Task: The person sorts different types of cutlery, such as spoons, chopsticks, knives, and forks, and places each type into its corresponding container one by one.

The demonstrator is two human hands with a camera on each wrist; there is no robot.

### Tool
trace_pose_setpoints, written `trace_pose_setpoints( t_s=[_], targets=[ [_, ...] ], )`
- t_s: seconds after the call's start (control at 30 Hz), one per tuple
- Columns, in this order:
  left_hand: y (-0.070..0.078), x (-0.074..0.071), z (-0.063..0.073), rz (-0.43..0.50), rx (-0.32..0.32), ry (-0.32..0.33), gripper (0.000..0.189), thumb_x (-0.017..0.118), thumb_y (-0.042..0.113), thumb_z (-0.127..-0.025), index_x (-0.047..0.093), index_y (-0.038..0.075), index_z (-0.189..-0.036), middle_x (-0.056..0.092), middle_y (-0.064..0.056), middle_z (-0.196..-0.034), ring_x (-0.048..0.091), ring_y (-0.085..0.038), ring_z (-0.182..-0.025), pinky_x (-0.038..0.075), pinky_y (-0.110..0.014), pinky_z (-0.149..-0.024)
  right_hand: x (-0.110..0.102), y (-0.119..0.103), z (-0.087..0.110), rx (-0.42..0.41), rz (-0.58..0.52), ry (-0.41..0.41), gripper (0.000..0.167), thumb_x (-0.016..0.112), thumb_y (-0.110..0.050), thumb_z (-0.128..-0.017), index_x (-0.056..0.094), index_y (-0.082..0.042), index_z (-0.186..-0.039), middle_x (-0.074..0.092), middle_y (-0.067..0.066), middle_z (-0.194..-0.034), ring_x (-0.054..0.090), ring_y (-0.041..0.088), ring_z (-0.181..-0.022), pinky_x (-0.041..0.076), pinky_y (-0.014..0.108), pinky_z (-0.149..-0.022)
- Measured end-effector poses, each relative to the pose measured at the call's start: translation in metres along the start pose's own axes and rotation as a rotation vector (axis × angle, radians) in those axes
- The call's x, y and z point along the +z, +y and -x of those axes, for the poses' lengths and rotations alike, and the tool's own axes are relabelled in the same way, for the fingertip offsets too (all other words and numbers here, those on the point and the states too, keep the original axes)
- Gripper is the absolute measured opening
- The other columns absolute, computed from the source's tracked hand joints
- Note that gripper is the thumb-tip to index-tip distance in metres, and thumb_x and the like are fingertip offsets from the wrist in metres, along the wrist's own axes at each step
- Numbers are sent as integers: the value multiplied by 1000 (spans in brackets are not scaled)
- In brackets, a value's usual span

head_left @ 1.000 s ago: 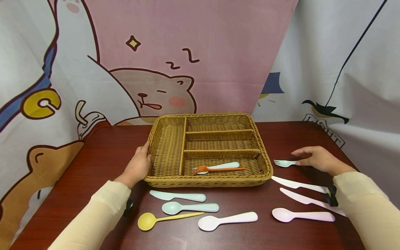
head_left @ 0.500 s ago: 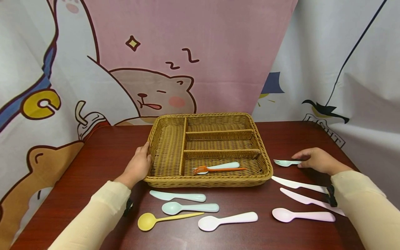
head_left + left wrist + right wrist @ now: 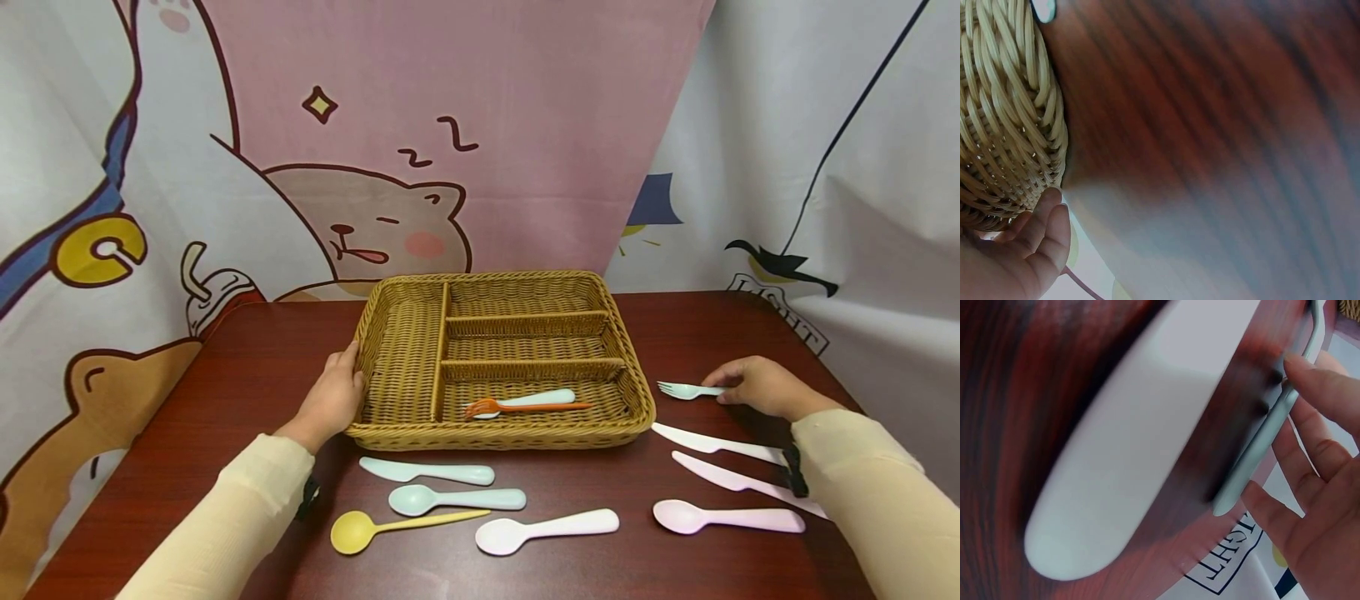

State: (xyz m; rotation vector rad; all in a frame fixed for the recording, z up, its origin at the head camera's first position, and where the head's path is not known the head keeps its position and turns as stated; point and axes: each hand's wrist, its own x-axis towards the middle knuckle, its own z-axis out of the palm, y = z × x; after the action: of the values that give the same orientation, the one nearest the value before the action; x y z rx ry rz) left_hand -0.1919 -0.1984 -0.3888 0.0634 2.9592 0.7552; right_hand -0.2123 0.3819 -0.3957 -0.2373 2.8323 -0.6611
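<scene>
My right hand (image 3: 768, 387) pinches the handle of a pale mint fork (image 3: 681, 390) right of the basket, tines pointing left. In the right wrist view the thumb (image 3: 1310, 375) lies on one side of the fork handle (image 3: 1260, 440) and the other fingers on the far side. My left hand (image 3: 330, 398) rests against the left outer wall of a wicker basket (image 3: 495, 435); in the left wrist view its fairly straight fingers (image 3: 1054, 234) touch the weave. An orange fork (image 3: 540, 407) lies across a pale utensil (image 3: 555, 397) in the front compartment.
Before the basket lie a mint knife (image 3: 427, 471), mint spoon (image 3: 457, 499), yellow spoon (image 3: 356, 532) and white spoon (image 3: 547, 529). At right are a white knife (image 3: 720, 442), pink knife (image 3: 738, 482) partly under the right sleeve, and pink spoon (image 3: 727, 517). A printed curtain (image 3: 540, 150) hangs behind.
My right thumb and fingers have closed on the mint fork's handle, the hand drawing slightly to the right. The left hand and basket stay where they were.
</scene>
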Motion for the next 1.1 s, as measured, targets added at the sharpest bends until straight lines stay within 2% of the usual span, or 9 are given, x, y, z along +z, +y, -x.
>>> trace_pose_setpoints(
  t_s=[0.1,0.27,0.33,0.5,0.57,0.83,1.1],
  targets=[
    [0,0,0,2,-1,0,56,31,13,-105,8,-3,-153,24,-30,-147,40,-44,-129,36,-54,-104,0,-1,0,-3,9,6,16,71,3,-78,74,0,-94,69,15,-93,57,31,-90,45,51,-77],
    [0,0,0,4,0,-2,56,31,13,-105,8,-3,-154,24,-30,-147,39,-44,-131,36,-54,-104,0,-3,1,-11,14,40,15,71,1,-80,73,0,-95,68,20,-99,57,39,-96,44,58,-80],
    [0,0,0,3,1,-1,56,31,13,-105,8,-3,-153,24,-30,-147,39,-44,-130,36,-54,-104,-1,-5,1,-14,10,55,16,72,0,-81,73,0,-96,68,20,-99,57,38,-95,45,55,-78],
    [0,0,1,3,1,-3,56,31,12,-105,8,-4,-153,23,-31,-147,40,-45,-129,37,-55,-103,-5,-7,0,-17,-3,93,19,73,-4,-81,72,0,-100,69,12,-92,54,23,-83,42,35,-68],
    [0,0,0,1,-1,-5,56,31,12,-105,8,-4,-153,23,-31,-147,40,-45,-129,37,-55,-103,-6,-7,1,-21,-5,111,20,74,-6,-82,72,0,-101,68,10,-90,54,23,-82,42,33,-66],
    [0,0,0,0,-3,-5,56,30,13,-105,8,-3,-153,23,-30,-147,39,-44,-130,36,-55,-104,-11,-19,3,-33,14,212,25,73,-8,-84,69,1,-107,64,12,-87,54,27,-81,42,33,-63],
    [0,0,0,2,-6,-2,56,31,13,-105,8,-4,-153,24,-30,-146,39,-44,-130,36,-54,-104,-16,-39,3,-120,32,350,26,73,-4,-83,69,2,-108,64,13,-87,51,22,-73,40,31,-58]
  ],
)
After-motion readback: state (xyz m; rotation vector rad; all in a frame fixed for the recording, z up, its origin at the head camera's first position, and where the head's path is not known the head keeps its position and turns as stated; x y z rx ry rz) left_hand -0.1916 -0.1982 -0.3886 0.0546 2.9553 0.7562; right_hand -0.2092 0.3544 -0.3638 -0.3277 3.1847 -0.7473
